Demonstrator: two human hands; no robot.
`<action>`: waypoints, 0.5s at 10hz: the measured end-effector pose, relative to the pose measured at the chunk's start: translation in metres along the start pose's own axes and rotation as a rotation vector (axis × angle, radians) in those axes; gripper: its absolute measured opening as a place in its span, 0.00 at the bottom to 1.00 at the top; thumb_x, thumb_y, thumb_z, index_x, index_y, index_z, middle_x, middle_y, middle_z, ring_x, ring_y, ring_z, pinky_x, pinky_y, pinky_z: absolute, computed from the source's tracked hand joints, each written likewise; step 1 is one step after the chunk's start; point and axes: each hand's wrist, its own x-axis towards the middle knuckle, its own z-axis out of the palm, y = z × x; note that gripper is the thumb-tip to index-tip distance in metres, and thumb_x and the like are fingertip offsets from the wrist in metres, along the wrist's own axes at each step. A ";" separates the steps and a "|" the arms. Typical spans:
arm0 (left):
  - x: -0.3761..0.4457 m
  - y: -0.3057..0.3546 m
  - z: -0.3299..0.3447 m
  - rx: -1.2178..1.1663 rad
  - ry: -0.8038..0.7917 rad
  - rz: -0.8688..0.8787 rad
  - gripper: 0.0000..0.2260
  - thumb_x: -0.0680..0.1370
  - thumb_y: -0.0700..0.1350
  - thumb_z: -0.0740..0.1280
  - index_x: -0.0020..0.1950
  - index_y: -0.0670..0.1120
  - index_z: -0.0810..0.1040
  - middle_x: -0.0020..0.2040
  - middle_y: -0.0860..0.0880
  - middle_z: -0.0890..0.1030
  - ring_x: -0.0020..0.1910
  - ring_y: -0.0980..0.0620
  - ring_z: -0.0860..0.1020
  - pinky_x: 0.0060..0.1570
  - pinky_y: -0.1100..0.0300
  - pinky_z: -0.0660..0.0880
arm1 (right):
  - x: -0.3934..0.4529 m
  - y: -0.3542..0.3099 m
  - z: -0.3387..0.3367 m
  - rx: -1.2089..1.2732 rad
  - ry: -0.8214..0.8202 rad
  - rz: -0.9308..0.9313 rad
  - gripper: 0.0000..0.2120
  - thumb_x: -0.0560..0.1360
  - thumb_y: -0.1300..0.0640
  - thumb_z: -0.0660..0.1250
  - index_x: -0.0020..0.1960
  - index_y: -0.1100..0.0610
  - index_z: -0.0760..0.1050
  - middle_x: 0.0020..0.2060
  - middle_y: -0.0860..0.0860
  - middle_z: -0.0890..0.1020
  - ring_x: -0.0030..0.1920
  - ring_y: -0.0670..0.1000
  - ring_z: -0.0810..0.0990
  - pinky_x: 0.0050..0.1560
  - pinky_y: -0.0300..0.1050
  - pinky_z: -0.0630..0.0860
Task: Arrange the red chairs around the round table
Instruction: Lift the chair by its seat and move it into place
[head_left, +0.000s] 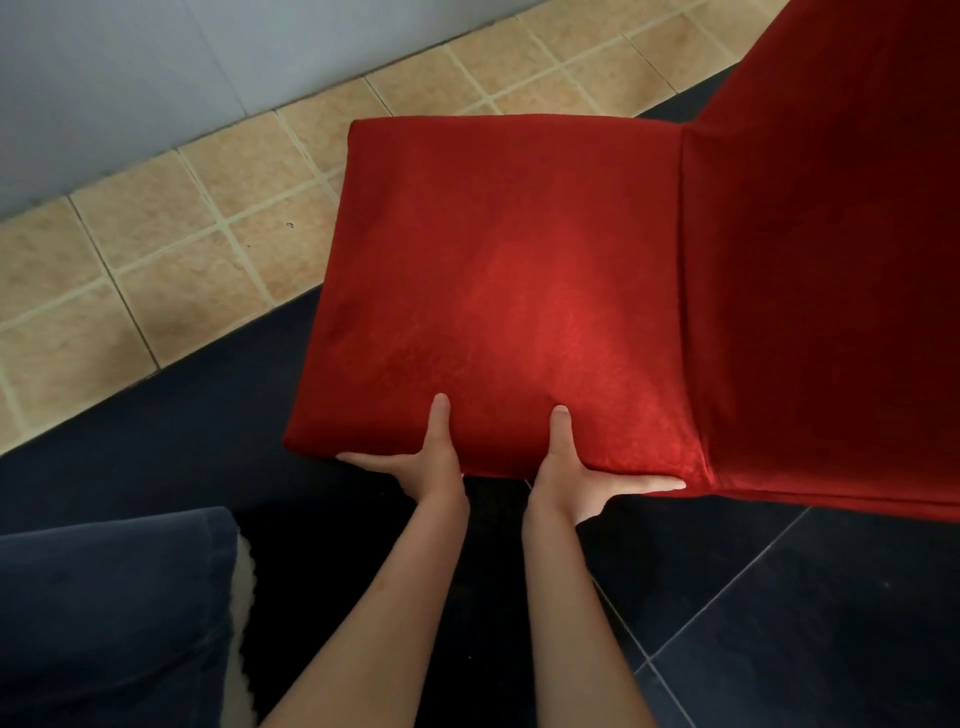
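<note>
A red chair (519, 270) covered in red fabric fills the middle and right of the view, its seat facing up and its backrest rising at the right. My left hand (426, 462) grips the near edge of the seat, thumb on top and fingers under the edge. My right hand (582, 478) grips the same edge a little to the right, thumb on top, fingers along the underside. The round table is not in view.
Beige floor tiles (156, 270) run along a grey wall (130, 78) at the upper left. Dark floor tiles (779, 623) lie under and near the chair. My leg in dark trousers (104, 613) is at the lower left.
</note>
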 end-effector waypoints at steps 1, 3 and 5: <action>0.000 -0.002 0.002 -0.003 0.007 0.013 0.61 0.64 0.54 0.80 0.72 0.66 0.30 0.73 0.47 0.63 0.60 0.49 0.72 0.61 0.38 0.73 | 0.000 0.001 0.002 0.000 0.019 -0.025 0.67 0.59 0.42 0.80 0.69 0.31 0.25 0.65 0.57 0.71 0.53 0.53 0.79 0.54 0.57 0.79; 0.000 0.000 0.004 -0.004 0.029 0.009 0.60 0.66 0.52 0.79 0.73 0.65 0.30 0.74 0.47 0.62 0.61 0.49 0.72 0.62 0.39 0.72 | 0.003 0.005 0.004 0.038 0.009 -0.069 0.66 0.58 0.41 0.79 0.69 0.32 0.26 0.60 0.51 0.69 0.50 0.48 0.77 0.56 0.54 0.78; -0.002 0.005 0.005 0.015 0.017 -0.033 0.59 0.66 0.53 0.78 0.73 0.65 0.30 0.74 0.47 0.63 0.63 0.46 0.72 0.64 0.39 0.71 | 0.007 0.000 0.002 -0.058 -0.093 -0.090 0.55 0.71 0.53 0.75 0.78 0.55 0.34 0.65 0.51 0.69 0.62 0.47 0.73 0.64 0.30 0.65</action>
